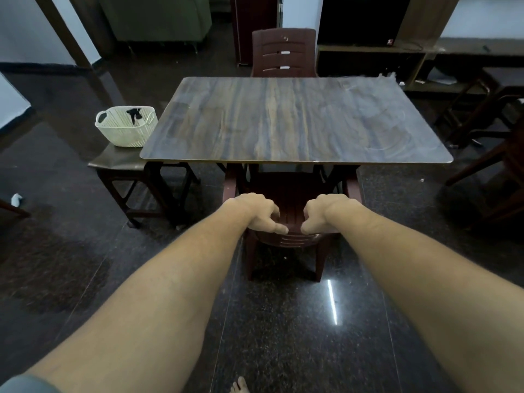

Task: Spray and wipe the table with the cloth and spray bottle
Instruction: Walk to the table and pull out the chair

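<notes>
From the head view, both hands grip the top rail of a dark plastic chair (286, 217) tucked under the near edge of the counter (295, 120). The left hand (255, 212) curls its fingers over the rail with the thumb pointing inward; the right hand (326, 214) mirrors it just beside, fingers closed over the same rail. Neither holds a cloth or a spray bottle.

The counter top is bare of objects. Faint pale streaks show toward its far right corner, though whether these are wiping marks, residue or dust cannot be told. A white basket (126, 126) sits on a stool (119, 163) just left of the counter, with something dark poking up inside it that may be the spray bottle's trigger; no cloth is clearly visible anywhere.

Judging from this, either the cleaning has not begun and the chair is being shifted for access, or it is finished and the tools are stowed.
</notes>
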